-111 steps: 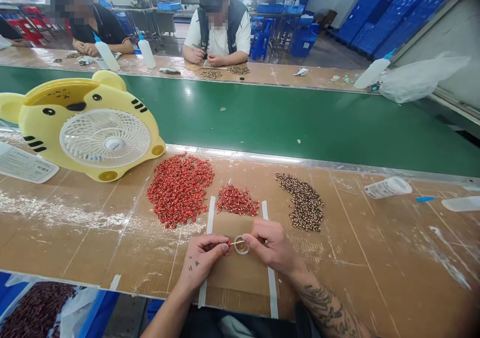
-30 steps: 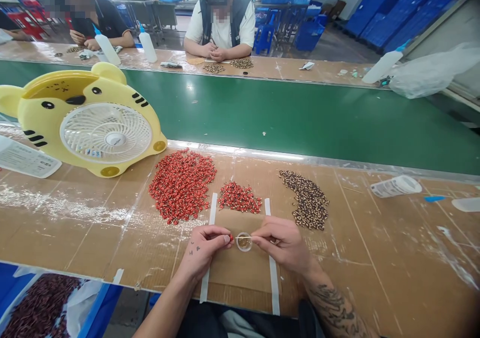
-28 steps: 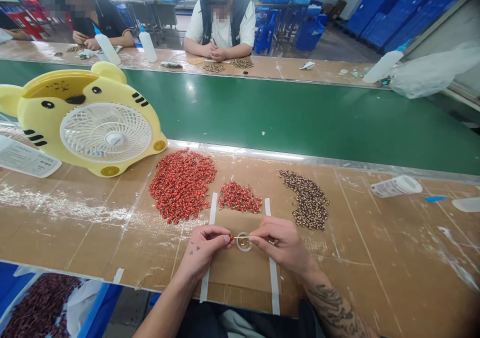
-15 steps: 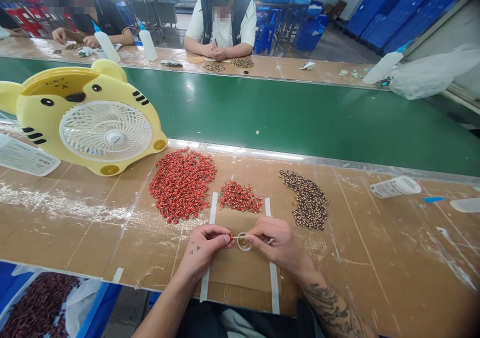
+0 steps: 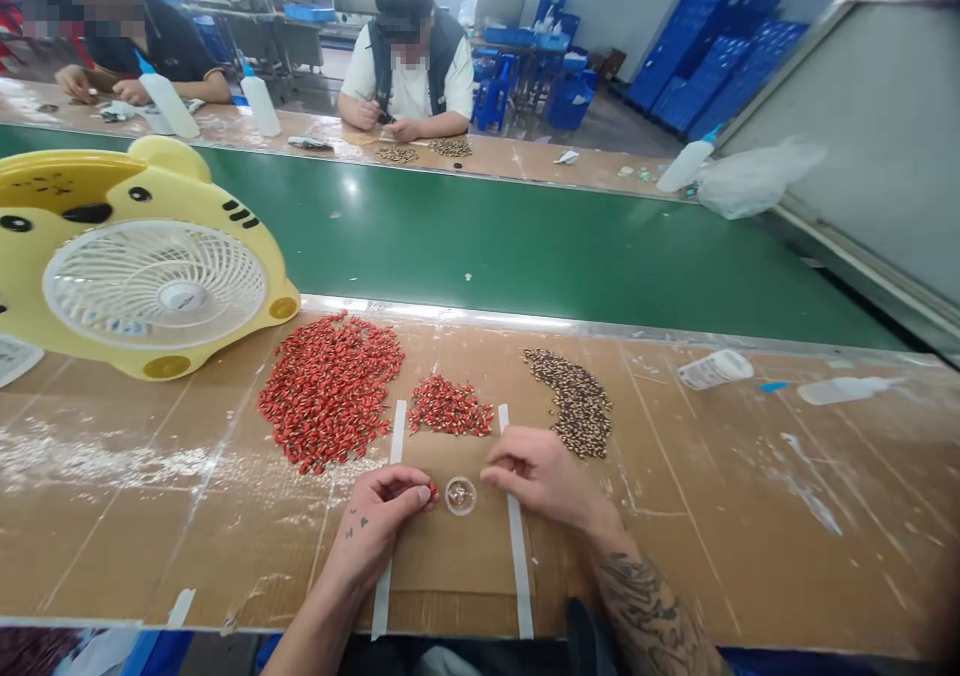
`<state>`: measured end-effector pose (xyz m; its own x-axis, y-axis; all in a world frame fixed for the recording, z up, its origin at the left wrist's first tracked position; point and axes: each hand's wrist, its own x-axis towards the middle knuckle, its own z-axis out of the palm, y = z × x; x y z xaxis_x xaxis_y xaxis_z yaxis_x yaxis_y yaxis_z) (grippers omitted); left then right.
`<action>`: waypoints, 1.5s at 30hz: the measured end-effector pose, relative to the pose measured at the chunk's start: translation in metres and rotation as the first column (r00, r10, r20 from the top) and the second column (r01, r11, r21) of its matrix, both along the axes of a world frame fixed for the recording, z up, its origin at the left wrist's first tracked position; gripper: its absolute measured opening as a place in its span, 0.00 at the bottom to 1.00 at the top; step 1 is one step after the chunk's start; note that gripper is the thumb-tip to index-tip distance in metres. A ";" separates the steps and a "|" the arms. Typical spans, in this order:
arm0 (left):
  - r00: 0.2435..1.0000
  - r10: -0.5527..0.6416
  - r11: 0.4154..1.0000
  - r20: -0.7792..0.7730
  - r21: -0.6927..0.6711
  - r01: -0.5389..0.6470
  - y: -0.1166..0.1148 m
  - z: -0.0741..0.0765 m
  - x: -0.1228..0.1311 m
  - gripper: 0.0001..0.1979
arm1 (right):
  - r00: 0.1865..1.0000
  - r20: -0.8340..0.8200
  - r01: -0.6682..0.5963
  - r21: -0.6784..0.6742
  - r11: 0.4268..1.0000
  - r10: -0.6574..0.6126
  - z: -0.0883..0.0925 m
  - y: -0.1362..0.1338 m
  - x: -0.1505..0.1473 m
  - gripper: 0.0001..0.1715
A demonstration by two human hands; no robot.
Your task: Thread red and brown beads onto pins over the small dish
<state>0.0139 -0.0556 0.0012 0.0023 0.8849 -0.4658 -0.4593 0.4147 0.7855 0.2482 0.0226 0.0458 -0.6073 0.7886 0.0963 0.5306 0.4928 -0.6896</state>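
Note:
My left hand (image 5: 379, 521) rests on a taped cardboard sheet (image 5: 450, 556), pinching a small red bead (image 5: 433, 493) at its fingertips. Just right of that bead stands a small clear round dish (image 5: 460, 496) with amber contents. My right hand (image 5: 536, 476) is curled beside the dish, its fingertips close together and slightly apart from the rim. Any thin stick in those fingers is not visible. Beyond the hands lie a large heap of red beads (image 5: 330, 391), a smaller red heap (image 5: 450, 406) and a curved heap of brown speckled beads (image 5: 577, 401).
A yellow tiger-shaped fan (image 5: 150, 291) stands on the bench at left. A green conveyor belt (image 5: 450, 246) runs behind the bench edge. Two people work at the far bench (image 5: 360, 146) with bead heaps and white bottles. A plastic squeeze bottle (image 5: 844, 389) lies at right.
The whole view has shifted as my head turned. My right hand has drawn back from the dish, and the thin stick seen between my hands earlier no longer shows.

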 end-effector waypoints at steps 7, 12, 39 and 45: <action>1.000 0.014 1.000 0.016 -0.012 -0.014 0.000 -0.005 -0.003 0.12 | 0.878 0.330 0.286 0.217 0.933 -0.346 0.005 0.044 0.068 0.09; 1.000 -0.003 1.000 0.018 -0.003 0.003 -0.001 -0.007 -0.005 0.12 | 0.862 0.464 0.114 0.213 0.970 -0.204 -0.012 0.057 0.078 0.10; 0.997 -0.030 0.998 -0.078 0.053 0.034 -0.004 -0.010 -0.003 0.09 | 0.940 0.200 0.244 0.164 0.956 -0.275 -0.018 0.031 0.047 0.09; 0.993 -0.011 0.996 -0.117 0.084 0.021 -0.004 -0.011 0.002 0.06 | 0.966 -0.224 0.125 -0.045 0.991 -0.132 -0.007 -0.020 -0.004 0.06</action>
<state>0.0157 -0.0594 -0.0099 -0.0328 0.9214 -0.3871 -0.3570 0.3510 0.8656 0.2445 0.0024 0.0391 -0.4664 0.8630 0.1942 0.4168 0.4080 -0.8123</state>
